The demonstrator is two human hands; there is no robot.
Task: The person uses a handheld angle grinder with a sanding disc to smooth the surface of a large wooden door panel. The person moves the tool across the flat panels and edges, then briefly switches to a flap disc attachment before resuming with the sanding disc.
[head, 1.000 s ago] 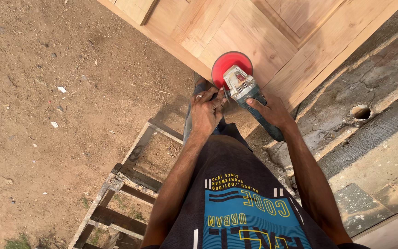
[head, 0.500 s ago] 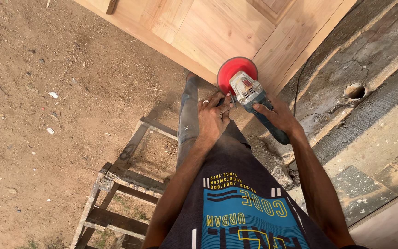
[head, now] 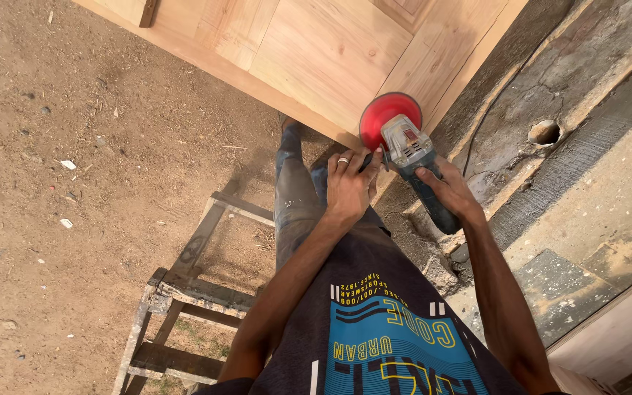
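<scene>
I see a metal ladder (head: 184,292) on the dirt, then my left hand (head: 350,186) gripping the side handle and my right hand (head: 444,189) wrapped round the sander (head: 404,143); its red disc meets the wooden door (head: 316,51), sanded extent unclear

The wooden door (head: 316,51) blocks the way ahead, with a concrete ledge (head: 587,168) walling off the right. Left, open dirt ground (head: 74,183) lies free, bar the wooden ladder (head: 184,292) below.

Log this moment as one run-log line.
left hand: grips grinder side | right hand: holds its body | red disc: at wooden panel edge
</scene>
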